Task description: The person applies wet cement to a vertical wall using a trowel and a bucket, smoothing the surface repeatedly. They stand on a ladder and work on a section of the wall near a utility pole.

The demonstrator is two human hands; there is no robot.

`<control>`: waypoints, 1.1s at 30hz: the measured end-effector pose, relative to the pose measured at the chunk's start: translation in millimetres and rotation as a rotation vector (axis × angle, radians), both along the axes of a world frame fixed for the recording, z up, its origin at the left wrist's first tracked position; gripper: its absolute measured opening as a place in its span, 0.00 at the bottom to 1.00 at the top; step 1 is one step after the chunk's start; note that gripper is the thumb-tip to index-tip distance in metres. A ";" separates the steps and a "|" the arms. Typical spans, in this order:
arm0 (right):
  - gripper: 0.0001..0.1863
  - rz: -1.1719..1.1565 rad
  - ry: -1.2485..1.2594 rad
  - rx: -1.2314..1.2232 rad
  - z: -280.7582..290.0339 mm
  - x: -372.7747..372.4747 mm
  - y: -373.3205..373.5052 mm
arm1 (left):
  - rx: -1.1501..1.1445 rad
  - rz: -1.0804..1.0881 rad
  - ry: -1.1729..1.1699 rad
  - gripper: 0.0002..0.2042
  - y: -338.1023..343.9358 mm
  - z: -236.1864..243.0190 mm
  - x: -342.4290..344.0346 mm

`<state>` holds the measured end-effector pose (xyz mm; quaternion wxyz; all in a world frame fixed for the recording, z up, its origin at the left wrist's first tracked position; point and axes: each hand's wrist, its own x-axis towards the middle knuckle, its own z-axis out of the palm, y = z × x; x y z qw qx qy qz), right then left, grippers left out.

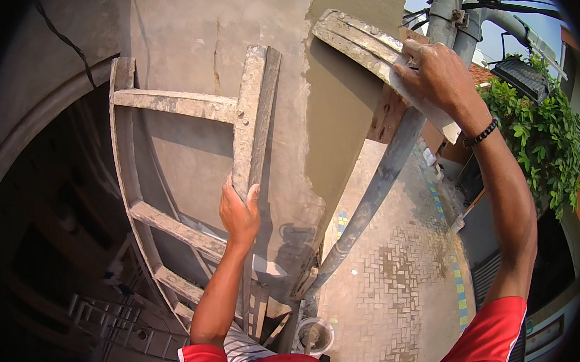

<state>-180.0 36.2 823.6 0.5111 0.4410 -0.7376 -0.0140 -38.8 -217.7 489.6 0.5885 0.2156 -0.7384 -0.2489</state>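
Observation:
My left hand [239,211] is closed around the right rail of a wooden ladder [246,112], which leans against the wall and is spotted with dried plaster. Up at the right, my right hand [439,77] grips a long wooden plastering float [358,46], its surface crusted with grey plaster. The float lies slantwise across the upper part of a strip of darker, damp-looking plaster [340,118] at the wall's right edge. Its lower right end sticks out past the wall, below my wrist. The float's underside is hidden.
A grey metal pole [382,193] rises just right of the wall corner, with cables at its top. Far below are a paved lane [396,287] and a bucket [330,334]. A leafy plant [539,130] hangs at right; a dark opening [41,232] lies at left.

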 end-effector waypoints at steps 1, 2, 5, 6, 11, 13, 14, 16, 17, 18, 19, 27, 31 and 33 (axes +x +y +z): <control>0.16 -0.152 -0.132 0.100 -24.3 16.6 -9.1 | 0.002 0.010 0.000 0.28 -0.5 -0.8 3.3; 0.15 -0.073 -0.165 0.159 -58.1 7.8 -11.1 | -0.001 0.018 0.003 0.28 -0.6 -0.9 5.5; 0.08 0.048 -0.250 0.272 -157.7 2.8 -5.2 | -0.003 0.032 0.004 0.28 1.3 -1.4 4.3; 0.09 0.004 -0.291 0.320 -189.4 -1.8 -2.2 | 0.004 0.021 0.005 0.28 1.8 -1.0 2.9; 0.10 0.019 -0.491 0.517 -315.8 -3.9 6.2 | -0.018 0.010 0.021 0.27 1.1 1.7 -2.5; 0.10 0.008 -0.702 0.562 -349.1 -2.5 5.8 | 0.009 -0.002 0.026 0.27 1.8 2.9 -3.8; 0.11 0.008 -0.748 0.623 -361.1 -3.2 7.3 | 0.023 -0.006 0.028 0.27 2.2 2.8 -3.7; 0.13 0.139 -0.967 0.587 -371.9 -4.6 13.3 | 0.015 0.017 0.003 0.27 -0.2 2.4 1.0; 0.14 0.261 -1.143 0.488 -374.9 -6.0 20.7 | 0.014 0.027 -0.007 0.26 -1.2 2.9 2.4; 0.15 0.379 -1.317 0.387 -375.7 -10.8 30.1 | 0.006 0.023 0.006 0.27 -0.2 3.8 2.0; 0.16 0.450 -1.686 0.295 -372.8 -20.2 39.5 | -0.003 0.019 0.018 0.27 0.3 6.0 1.4; 0.19 0.946 -2.303 -0.548 -320.3 -17.0 74.7 | -0.005 0.042 0.020 0.29 2.1 1.9 -2.6; 0.20 0.798 -1.862 -0.293 -230.3 6.1 72.4 | 0.014 0.040 0.012 0.29 -0.5 -1.1 -2.2; 0.20 0.554 -1.389 -0.175 -204.6 5.5 68.5 | 0.008 0.049 0.001 0.29 -0.7 -3.2 -2.3</control>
